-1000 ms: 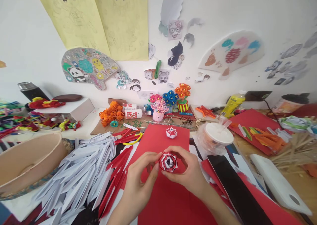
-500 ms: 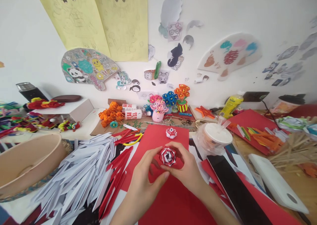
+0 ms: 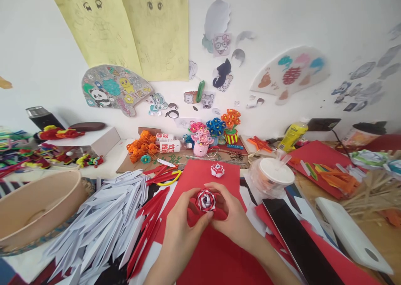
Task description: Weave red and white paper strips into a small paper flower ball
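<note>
A small round piece of folded red and white paper is held up between both hands, its ringed, hollow centre facing me. My left hand curls round its left side, the thumb at the lower edge. From the right, my right hand grips it with bent fingers; some fingertips are hidden behind it. Below the hands lies a large red paper sheet. A similar red and white folded-paper piece sits on the sheet's far part, apart from the hands.
White folded paper strips pile up on the left beside red strips and a beige oval basket. On the right are a lidded cup, a black phone and a white power bank. Flower pots stand behind.
The held paper piece has shifted slightly left and turned a little. My left thumb has moved up onto its lower edge. The camera view has tilted slightly.
</note>
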Demonstrator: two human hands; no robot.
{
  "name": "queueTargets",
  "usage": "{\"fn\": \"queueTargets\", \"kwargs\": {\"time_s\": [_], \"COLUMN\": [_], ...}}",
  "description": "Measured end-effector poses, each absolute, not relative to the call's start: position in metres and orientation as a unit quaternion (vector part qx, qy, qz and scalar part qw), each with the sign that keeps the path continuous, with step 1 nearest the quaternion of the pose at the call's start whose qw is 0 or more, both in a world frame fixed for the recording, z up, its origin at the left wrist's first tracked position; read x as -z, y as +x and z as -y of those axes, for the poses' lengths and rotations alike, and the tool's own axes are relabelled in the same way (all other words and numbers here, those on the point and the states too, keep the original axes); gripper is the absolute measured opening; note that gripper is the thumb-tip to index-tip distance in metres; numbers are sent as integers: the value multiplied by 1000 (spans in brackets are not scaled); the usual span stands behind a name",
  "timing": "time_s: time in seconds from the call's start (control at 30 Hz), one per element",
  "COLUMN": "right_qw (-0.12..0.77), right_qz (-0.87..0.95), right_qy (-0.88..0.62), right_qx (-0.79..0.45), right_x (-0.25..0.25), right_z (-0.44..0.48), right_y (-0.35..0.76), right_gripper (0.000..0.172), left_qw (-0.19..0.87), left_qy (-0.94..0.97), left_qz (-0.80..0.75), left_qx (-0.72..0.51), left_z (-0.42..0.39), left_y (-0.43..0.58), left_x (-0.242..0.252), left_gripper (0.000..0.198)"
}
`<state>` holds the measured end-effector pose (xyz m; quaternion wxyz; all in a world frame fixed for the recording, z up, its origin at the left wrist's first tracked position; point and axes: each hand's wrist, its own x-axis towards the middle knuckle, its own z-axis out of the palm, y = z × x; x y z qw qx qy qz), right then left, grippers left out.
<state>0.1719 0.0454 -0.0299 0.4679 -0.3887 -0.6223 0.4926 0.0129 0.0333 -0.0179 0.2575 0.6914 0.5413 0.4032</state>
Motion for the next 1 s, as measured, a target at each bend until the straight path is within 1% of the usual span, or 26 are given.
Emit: {"fn": "queueTargets", "kwargs": {"time_s": [0.17,0.3,0.43,0.63,1.0], "right_qw": [464,459,468,468,475], "right_qz": [608,589,573,571,575], "right_qy": [-361,-314,-332,-384,-377], "right_qx": [-534,-587,-585,-555,-549], "right_x": [34,32,30,31,28], "right_z": [-48,-51,-52,-50,-52], "right_y": [177,182,181,178,179], "right_gripper": [66,55,43,39,33], "left_qw": [143,69,13,-85,-146], "left_qy": [737,757,780,811,826], "left_qz": [-543,-532,-521,-479,-453], "left_qx": [-375,-373,-346,-324,-301], "left_z": [-33,-31,-33,-36,-35], "left_y": [9,7,8,10,11], "left_x": [25,28,31,34,31], "left_gripper": [38,39,38,34,31]}}
